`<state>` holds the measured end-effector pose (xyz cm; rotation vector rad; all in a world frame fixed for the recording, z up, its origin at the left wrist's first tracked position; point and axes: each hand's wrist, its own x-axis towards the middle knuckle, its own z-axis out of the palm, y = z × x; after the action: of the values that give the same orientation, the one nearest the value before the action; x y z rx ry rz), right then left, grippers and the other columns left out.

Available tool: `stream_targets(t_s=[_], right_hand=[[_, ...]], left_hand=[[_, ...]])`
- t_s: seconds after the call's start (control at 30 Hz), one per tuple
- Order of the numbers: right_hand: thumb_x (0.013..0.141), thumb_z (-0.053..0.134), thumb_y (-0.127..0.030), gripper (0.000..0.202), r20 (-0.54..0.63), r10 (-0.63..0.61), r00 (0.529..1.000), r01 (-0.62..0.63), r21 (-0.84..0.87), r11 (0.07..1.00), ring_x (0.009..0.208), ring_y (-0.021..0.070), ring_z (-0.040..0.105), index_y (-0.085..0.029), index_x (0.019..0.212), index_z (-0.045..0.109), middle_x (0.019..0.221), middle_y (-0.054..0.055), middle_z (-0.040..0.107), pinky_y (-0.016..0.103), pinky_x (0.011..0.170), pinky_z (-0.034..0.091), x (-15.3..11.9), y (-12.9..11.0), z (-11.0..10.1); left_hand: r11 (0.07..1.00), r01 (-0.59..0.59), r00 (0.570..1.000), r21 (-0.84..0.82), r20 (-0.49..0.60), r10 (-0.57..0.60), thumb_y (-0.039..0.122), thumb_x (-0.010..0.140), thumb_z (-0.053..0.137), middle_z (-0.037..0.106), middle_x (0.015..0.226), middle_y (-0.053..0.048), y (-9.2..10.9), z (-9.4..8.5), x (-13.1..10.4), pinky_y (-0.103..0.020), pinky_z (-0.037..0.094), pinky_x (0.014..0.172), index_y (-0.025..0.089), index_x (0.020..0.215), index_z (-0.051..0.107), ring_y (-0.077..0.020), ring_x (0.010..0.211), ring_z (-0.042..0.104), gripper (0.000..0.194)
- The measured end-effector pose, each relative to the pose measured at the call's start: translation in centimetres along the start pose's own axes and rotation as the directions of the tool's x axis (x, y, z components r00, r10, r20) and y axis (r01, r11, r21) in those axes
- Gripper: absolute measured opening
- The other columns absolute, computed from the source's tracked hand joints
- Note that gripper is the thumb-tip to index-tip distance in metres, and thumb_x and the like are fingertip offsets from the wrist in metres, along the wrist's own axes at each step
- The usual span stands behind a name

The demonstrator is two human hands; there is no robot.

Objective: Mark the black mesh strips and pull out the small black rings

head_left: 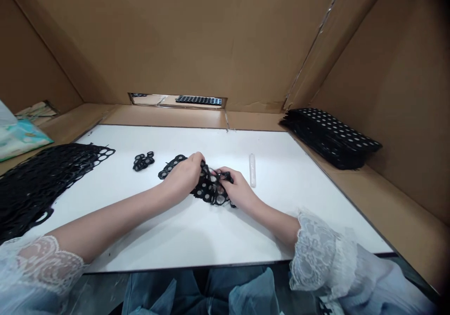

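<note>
Both hands grip one crumpled black piece full of round holes (204,192) over the middle of the white board. My left hand (186,176) has its fingers closed on the upper left part, and one end sticks out past the knuckles. On the right side, my right hand (236,188) pinches a bunched, torn-looking edge between thumb and fingers. Some of the piece is hidden behind the fingers. A small heap of black rings (143,161) lies to the left of my left hand. Beyond my right hand is a slim whitish stick (252,170).
A large pile of black holed netting (45,179) covers the board's left side. At the right, a stack of black perforated sheets (330,134) rests on the cardboard ledge. A plastic packet (24,139) sits far left. Cardboard walls (176,38) with a slot surround the white board (168,244).
</note>
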<state>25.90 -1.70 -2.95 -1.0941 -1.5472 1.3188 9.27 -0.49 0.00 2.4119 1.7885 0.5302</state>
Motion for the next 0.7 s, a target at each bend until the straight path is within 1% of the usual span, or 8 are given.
stream_targets(t_s=[0.1, 0.13, 0.2, 0.23, 0.3, 0.33, 0.4, 0.7], right_hand=[[0.068, 0.038, -0.015, 0.023, -0.045, 0.081, 0.996, -0.082, -0.025, 0.996, 0.052, 0.0094, 0.045, -0.017, 0.081, 0.056, 0.056, -0.004, 0.046, 0.021, 0.050, 0.037, 0.1, -0.1, -0.1], [0.069, 0.038, -0.015, 0.023, -0.045, 0.093, 0.995, -0.094, -0.032, 0.995, 0.051, 0.0092, 0.044, -0.017, 0.082, 0.056, 0.056, -0.004, 0.046, 0.021, 0.048, 0.037, 0.2, -0.1, -0.2], [0.070, 0.041, -0.017, 0.020, -0.038, 0.109, 0.993, -0.110, -0.035, 0.993, 0.050, 0.0087, 0.046, -0.017, 0.084, 0.056, 0.059, -0.003, 0.048, 0.019, 0.044, 0.036, 0.3, -0.2, -0.2], [0.071, 0.042, -0.018, 0.019, -0.033, 0.126, 0.991, -0.127, -0.031, 0.991, 0.051, 0.0087, 0.048, -0.017, 0.084, 0.055, 0.061, -0.002, 0.049, 0.018, 0.042, 0.035, 0.3, -0.3, -0.2], [0.073, 0.045, -0.023, 0.015, -0.022, 0.174, 0.984, -0.175, -0.019, 0.984, 0.052, 0.0094, 0.051, -0.017, 0.085, 0.053, 0.065, -0.001, 0.050, 0.017, 0.038, 0.034, 0.4, -0.4, -0.3], [0.074, 0.046, -0.025, 0.014, -0.014, 0.193, 0.981, -0.193, -0.015, 0.981, 0.053, 0.0096, 0.053, -0.017, 0.084, 0.052, 0.067, 0.000, 0.050, 0.016, 0.037, 0.033, 0.5, -0.5, -0.3], [0.075, 0.048, -0.027, 0.011, -0.002, 0.200, 0.980, -0.200, -0.007, 0.980, 0.053, 0.0093, 0.055, -0.017, 0.080, 0.049, 0.068, -0.001, 0.049, 0.015, 0.036, 0.033, 0.5, -0.6, -0.5], [0.077, 0.049, -0.029, 0.013, 0.013, 0.147, 0.989, -0.147, -0.006, 0.989, 0.053, 0.0085, 0.056, -0.018, 0.073, 0.044, 0.065, -0.002, 0.046, 0.014, 0.035, 0.033, 0.5, -0.4, -0.6]], left_hand=[[0.978, 0.203, 0.966, -0.054, -0.153, -0.209, 0.021, 0.081, 0.027, 0.058, 0.078, -0.009, -4.1, -2.9, 1.3, -0.032, 0.041, 0.063, 0.016, 0.100, 0.046, -0.0222, 0.070, 0.055, 0.028], [0.968, 0.241, 0.957, -0.078, -0.146, -0.250, 0.025, 0.081, 0.027, 0.058, 0.076, -0.008, -5.8, -3.9, 1.7, -0.031, 0.040, 0.061, 0.016, 0.097, 0.049, -0.0223, 0.070, 0.055, 0.028], [0.957, 0.274, 0.961, -0.094, 0.054, -0.270, 0.029, 0.078, 0.031, 0.057, 0.068, -0.006, -9.4, -5.7, 2.1, -0.029, 0.039, 0.055, 0.018, 0.086, 0.053, -0.0210, 0.064, 0.054, 0.026], [0.952, 0.297, 0.943, -0.071, 0.176, -0.282, 0.030, 0.076, 0.033, 0.056, 0.064, -0.005, -11.0, -6.3, 2.2, -0.028, 0.038, 0.053, 0.019, 0.081, 0.054, -0.0202, 0.060, 0.053, 0.024], [0.937, 0.349, 0.884, 0.019, 0.326, -0.336, 0.031, 0.074, 0.036, 0.056, 0.059, -0.004, -13.3, -6.8, 2.2, -0.028, 0.036, 0.052, 0.018, 0.074, 0.055, -0.0194, 0.056, 0.051, 0.022], [0.927, 0.365, 0.858, 0.087, 0.356, -0.371, 0.032, 0.073, 0.037, 0.056, 0.057, -0.005, -13.9, -6.8, 2.1, -0.028, 0.036, 0.052, 0.018, 0.072, 0.055, -0.0194, 0.055, 0.051, 0.022], [0.908, 0.361, 0.839, 0.213, 0.351, -0.416, 0.033, 0.073, 0.037, 0.058, 0.059, -0.007, -14.5, -6.5, 2.2, -0.028, 0.035, 0.053, 0.017, 0.069, 0.054, -0.0195, 0.055, 0.052, 0.024], [0.892, 0.286, 0.886, 0.350, 0.258, -0.385, 0.039, 0.074, 0.041, 0.060, 0.077, -0.009, -15.2, -5.2, 2.4, -0.029, 0.032, 0.060, 0.017, 0.068, 0.056, -0.0206, 0.069, 0.050, 0.027]])
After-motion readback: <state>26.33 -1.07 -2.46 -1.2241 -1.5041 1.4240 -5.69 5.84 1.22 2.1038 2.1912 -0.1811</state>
